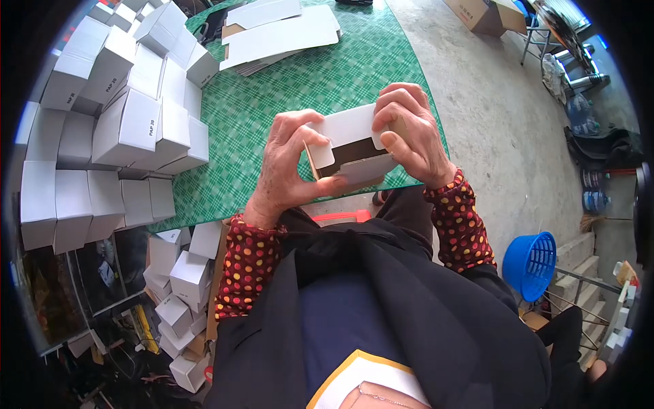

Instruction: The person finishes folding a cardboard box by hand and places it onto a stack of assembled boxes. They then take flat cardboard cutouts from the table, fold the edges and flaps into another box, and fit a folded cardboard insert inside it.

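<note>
Between my hands is a white cardboard box (351, 129), its near end open with flaps sticking out and a dark inside showing. My left hand (286, 160) grips its left side, fingers curled over the top by a side flap and thumb under the lower flap. On the right side, my right hand (412, 133) holds the box with bent fingers on top and the thumb near the right flap. The box is above the near edge of the green checked tabletop (238, 146).
Many finished white boxes (126, 129) are stacked at the left of the table. Flat white box blanks (283, 41) lie at the far side. More white boxes (191, 276) fill a carton below left. A blue basket (530, 266) stands at the right, near a person's leg (569, 334).
</note>
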The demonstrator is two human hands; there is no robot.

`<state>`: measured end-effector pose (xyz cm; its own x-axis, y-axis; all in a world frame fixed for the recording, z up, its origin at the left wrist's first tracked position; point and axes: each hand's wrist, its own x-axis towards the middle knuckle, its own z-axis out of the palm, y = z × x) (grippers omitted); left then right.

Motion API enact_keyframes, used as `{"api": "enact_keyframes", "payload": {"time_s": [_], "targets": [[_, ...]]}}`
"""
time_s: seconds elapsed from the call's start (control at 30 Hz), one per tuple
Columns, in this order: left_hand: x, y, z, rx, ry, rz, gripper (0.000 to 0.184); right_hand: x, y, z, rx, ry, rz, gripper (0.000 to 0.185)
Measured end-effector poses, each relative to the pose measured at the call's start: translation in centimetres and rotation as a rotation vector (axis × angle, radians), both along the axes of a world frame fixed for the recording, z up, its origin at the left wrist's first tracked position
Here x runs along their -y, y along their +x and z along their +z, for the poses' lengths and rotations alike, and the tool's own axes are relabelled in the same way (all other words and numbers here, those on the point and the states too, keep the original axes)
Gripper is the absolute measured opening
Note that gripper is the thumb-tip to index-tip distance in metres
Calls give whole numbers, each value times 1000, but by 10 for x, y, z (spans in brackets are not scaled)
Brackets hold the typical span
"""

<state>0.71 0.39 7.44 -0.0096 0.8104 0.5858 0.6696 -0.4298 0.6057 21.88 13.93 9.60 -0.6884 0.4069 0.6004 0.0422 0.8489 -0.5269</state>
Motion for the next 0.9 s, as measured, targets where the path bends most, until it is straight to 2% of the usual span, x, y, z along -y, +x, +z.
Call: {"api": "enact_keyframes", "payload": {"time_s": [0.17, 0.3, 0.5, 0.63, 0.9], "targets": [[-1, -3, -9, -5, 14, -32, 56, 6, 2, -10, 10, -34, 14, 35], [-6, 6, -26, 227, 98, -84, 60, 28, -2, -19, -144, -420, -33, 56], [-13, 18, -43, 357, 203, -50, 62, 33, 0, -28, -76, -497, -36, 75], [-21, 21, -46, 319, 289, -9, 60, 39, -4, -36, -299, -570, 23, 89], [-18, 20, -43, 281, 288, 20, 58, 56, 1, -44, -331, -616, -6, 89]]}}
